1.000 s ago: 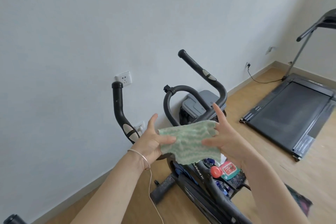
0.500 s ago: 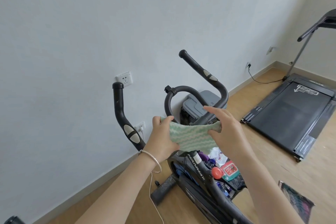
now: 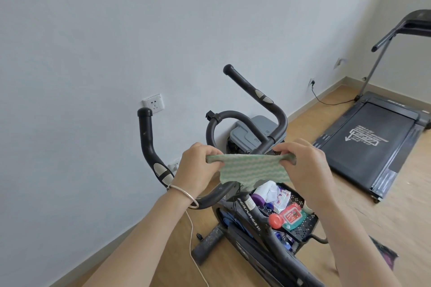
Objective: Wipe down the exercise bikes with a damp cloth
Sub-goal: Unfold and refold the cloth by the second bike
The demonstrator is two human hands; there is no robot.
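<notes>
The cloth [image 3: 253, 168], green and white with a wavy pattern, is held stretched in the air between both hands. It is positioned in front of the handlebar junction of the exercise bike [image 3: 254, 216] and above the frame. Whether it touches the bike cannot be determined.

The upper left corner of the cloth is pinched by the left hand [image 3: 198, 170], with the fingers curled over the top edge. The upper right corner is bunched and pinched between the thumb and curled fingers of the right hand [image 3: 305, 165]. The top edge is drawn nearly level between the two grips, and the lower edge hangs free. A thin bracelet [image 3: 184, 193] is worn on the left wrist.

The left handlebar grip [image 3: 147, 142] is seen upright to the left of the left hand. The right handlebar grip [image 3: 254, 93] rises behind the cloth, and a curved centre loop [image 3: 217, 121] is located between the two.

A black perforated basket [image 3: 305, 226] is placed just beside the bike frame, below the right hand. A red-capped item [image 3: 275, 220] and a red and green packet [image 3: 292, 213] are contained in it. A grey bin [image 3: 251, 135] is set against the wall behind the handlebars. A wall socket [image 3: 153, 103] is mounted above the left grip. A treadmill [image 3: 373, 147] is installed on the wooden floor, well apart to the right.
</notes>
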